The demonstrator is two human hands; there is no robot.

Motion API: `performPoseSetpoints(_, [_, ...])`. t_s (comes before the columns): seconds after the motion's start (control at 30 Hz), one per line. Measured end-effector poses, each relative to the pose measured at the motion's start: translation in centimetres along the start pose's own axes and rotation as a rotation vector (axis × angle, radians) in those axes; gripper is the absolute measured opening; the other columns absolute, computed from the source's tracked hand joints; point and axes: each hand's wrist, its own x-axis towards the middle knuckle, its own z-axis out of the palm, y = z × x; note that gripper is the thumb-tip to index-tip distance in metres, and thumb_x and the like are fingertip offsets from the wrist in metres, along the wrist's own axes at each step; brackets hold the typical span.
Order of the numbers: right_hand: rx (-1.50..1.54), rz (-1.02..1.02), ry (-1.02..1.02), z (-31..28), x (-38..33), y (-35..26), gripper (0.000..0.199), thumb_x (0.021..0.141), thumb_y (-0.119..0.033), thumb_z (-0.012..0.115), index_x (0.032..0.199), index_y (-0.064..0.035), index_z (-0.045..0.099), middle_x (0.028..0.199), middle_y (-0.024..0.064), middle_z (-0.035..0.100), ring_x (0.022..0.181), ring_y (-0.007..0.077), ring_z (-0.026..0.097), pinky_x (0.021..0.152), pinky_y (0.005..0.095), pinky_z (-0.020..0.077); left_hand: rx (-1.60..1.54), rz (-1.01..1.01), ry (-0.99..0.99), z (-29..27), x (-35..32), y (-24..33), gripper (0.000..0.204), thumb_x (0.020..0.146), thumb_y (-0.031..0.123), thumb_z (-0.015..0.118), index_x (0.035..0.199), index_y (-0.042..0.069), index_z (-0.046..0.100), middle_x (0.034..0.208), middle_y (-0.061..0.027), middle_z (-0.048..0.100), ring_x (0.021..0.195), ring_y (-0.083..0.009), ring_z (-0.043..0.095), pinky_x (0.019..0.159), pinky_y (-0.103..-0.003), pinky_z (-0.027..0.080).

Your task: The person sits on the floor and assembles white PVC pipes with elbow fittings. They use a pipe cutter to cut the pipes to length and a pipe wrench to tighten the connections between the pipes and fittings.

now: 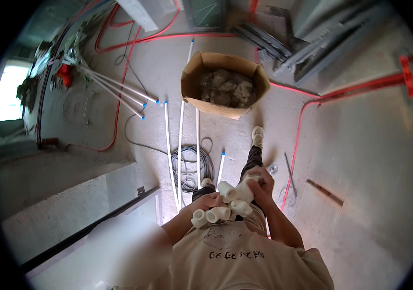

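Several white plastic pipe fittings (217, 214) are bunched against the front of my shirt, with open round ends showing on some. My left hand (204, 201) curls round part of the bunch, its fingers partly hidden by the fittings. On the other side, my right hand (261, 183) is closed round a larger white pipe fitting (245, 192) at the top of the group. One more fitting (240, 208) rests between the two hands. How each piece is supported underneath cannot be seen.
An open cardboard box (235, 112) with crumpled, greyish contents stands ahead. White pipes (181, 145) with blue ends lie on the concrete floor, crossing a coiled grey cable (206, 166). Red conduit (298, 140) runs along floor and walls. Dark metal frames (315, 60) lean at the far right.
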Motion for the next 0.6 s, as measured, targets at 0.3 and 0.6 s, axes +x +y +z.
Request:
performPoseSetpoints(0.3, [-0.216,0.487,-0.611,-6.3,25.5,6.6,0.047,0.094,-0.022,0.077,0.134,-0.0042,0.059,0.117,0.0085,0.066,0.107,0.0157,0.063,0.092,0.033,0.0532,-0.304,0.315,0.151,-2.0,12.4,6.4,0.052,0.105,0.029,0.065,0.147,0.0,0.051,0.122,-0.0098,0.069,0.096,-0.0159,0.071,0.08,-0.028,0.058])
performPoseSetpoints(0.6, [-0.637,0.418,-0.418,-6.4,48.1,23.1,0.021,0.098,-0.02,0.072,0.11,-0.0032,0.068,0.093,0.0022,0.069,0.087,0.0102,0.064,0.078,0.0307,0.0523,0.169,-0.003,0.344,-16.5,30.3,15.0,0.041,0.102,0.035,0.067,0.128,0.004,0.065,0.1,-0.0061,0.073,0.096,-0.0166,0.07,0.084,-0.034,0.055])
